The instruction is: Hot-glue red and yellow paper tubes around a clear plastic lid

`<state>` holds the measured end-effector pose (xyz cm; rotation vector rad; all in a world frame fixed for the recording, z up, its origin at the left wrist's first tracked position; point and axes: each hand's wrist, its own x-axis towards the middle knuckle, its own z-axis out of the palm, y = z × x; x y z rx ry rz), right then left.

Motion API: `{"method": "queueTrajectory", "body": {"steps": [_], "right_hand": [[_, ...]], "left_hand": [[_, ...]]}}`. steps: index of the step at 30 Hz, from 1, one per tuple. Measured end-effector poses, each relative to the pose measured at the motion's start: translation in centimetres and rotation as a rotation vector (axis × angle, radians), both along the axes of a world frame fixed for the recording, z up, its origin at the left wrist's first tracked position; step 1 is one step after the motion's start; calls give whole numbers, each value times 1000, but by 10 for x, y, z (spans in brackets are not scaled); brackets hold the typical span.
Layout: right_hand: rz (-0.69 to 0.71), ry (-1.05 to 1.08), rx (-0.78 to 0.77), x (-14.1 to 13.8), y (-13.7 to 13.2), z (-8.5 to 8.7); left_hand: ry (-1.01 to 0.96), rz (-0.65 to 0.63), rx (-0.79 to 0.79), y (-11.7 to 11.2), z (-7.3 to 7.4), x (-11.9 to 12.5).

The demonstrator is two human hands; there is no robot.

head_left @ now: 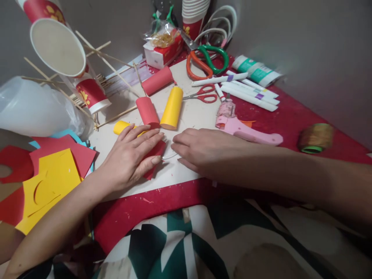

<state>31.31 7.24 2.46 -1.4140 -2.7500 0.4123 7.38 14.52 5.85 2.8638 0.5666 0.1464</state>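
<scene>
My left hand point(132, 155) lies palm down over a red paper piece point(155, 155) on the white board point(192, 116), its fingers stretched forward and close together, pressing the paper. My right hand point(200, 149) rests palm down just to the right, fingers curled toward a thin clear strip at the red piece's edge; what it pinches is hidden. Just beyond the hands stand a red paper roll point(147, 111), a yellow paper roll point(172, 107), a further red roll point(157, 80) and a small yellow roll point(122, 126).
A pink glue gun point(247, 131) lies right of the hands, with a spool of thread point(315, 137), white glue sticks point(250, 95), small red scissors point(205, 94) and larger orange-green scissors point(207, 62). Paper cups point(56, 46), skewers and cut coloured paper point(49, 182) sit left.
</scene>
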Motion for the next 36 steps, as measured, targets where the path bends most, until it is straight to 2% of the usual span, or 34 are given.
{"method": "queueTrajectory", "body": {"steps": [5,8,13,18,22,26,30,33,36], "right_hand": [[53,-120,-86,-3,4,12],[44,-104,-89,-2,3,9],[27,-39,6,1,1,-3],[38,-22,24,1,1,-1],[48,-29,38,2,2,-2],[29,34,72,5,-1,-12],[62,85,163,10,-5,-17],[85,102,187,10,-7,-14],[88,116,194,9,-7,-10]], "left_hand": [[71,-11,-56,5,0,6],[71,-6,-68,4,2,5],[39,13,-46,6,6,1],[58,-18,-85,9,1,1],[-106,43,-81,9,7,-4],[-329,158,-58,0,18,-23],[-308,334,-137,-17,11,-46],[-331,612,-316,-24,-1,-57],[-500,883,-660,-24,-12,-58]]}}
